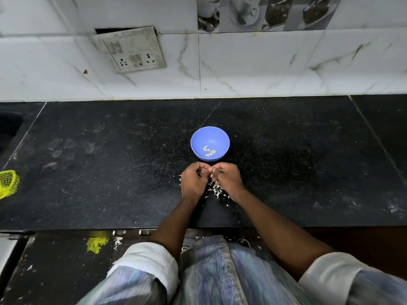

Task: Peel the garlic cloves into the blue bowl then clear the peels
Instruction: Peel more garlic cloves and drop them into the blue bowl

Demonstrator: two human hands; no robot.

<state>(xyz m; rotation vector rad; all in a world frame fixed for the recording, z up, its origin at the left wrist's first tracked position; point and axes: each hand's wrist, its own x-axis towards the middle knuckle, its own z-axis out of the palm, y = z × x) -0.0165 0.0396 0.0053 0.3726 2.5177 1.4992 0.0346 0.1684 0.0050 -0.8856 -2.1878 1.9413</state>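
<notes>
Just beyond the grip, almost touching the knuckles, sits the small round blue plastic bowl (pixel 210 143) on the black speckled stone bench (pixel 110 172), with a few pale peeled garlic cloves (pixel 209 151) lying in its bottom. Left hand (pixel 193 181) and right hand (pixel 226 179) meet fingertip to fingertip, fingers curled as if pinching one clove between them, though that clove is hidden. White papery peels (pixel 217 190) lie under the right wrist; both hands look equally near the bowl, so a short forward drop should do.
</notes>
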